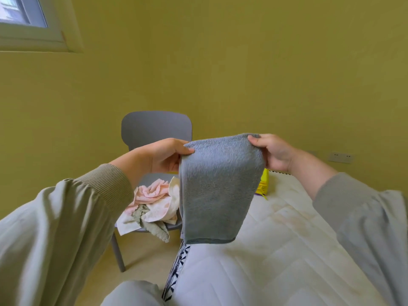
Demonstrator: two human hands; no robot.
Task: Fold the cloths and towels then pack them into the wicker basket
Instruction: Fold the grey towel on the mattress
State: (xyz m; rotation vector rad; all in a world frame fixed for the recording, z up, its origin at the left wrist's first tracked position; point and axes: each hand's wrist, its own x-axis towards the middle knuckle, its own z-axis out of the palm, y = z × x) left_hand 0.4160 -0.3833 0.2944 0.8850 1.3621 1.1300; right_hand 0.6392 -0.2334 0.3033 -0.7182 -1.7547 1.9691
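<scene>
One grey towel, held up in the air above the near edge of a mattress, hanging down in what looks like a double layer, striped hem at the bottom. Gripped at its two top corners, one hand to each.

Two bare hands, both closed on the towel. Left hand at the upper left corner, thumb on the near face, fingers curled behind the cloth. Right hand at the upper right corner, slightly higher, thumb and fingers pinching the edge, back of the hand turned outward. Both forearms raised and angled inward, pale grey-green sleeves pushed back from the wrists.

One grey chair behind and left of the towel, bearing one loose pile of unfolded cloths. Three told apart by colour: one pink towel, one cream cloth, one grey-green cloth with a scalloped edge drooping over the seat front. Any further pieces hidden.

One yellow packet on the far end of the mattress, partly behind the towel. One wall socket at right, one window at upper left.
</scene>
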